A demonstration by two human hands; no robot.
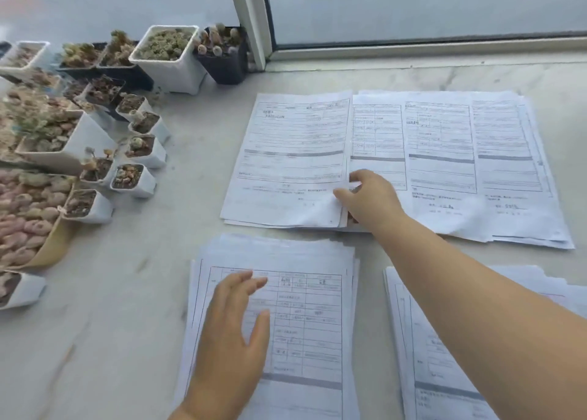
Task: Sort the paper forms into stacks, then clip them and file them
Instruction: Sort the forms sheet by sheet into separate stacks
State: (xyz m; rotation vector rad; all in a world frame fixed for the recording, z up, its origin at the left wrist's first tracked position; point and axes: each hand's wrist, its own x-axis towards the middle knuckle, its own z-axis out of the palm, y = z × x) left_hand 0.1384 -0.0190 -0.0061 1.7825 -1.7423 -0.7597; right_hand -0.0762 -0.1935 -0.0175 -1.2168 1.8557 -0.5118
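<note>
Printed paper forms lie in several stacks on a pale marble sill. My left hand rests flat, fingers apart, on the near left stack. My right hand reaches across to the far left stack and pinches the lower right corner of its top sheet between thumb and fingers. Beside it, overlapping forms make up a far right stack. My right forearm crosses over a near right stack, hiding much of it.
Many small white and black pots of succulents crowd the left side of the sill. A window frame post and glass stand behind the far stacks. Bare marble lies between the pots and the papers.
</note>
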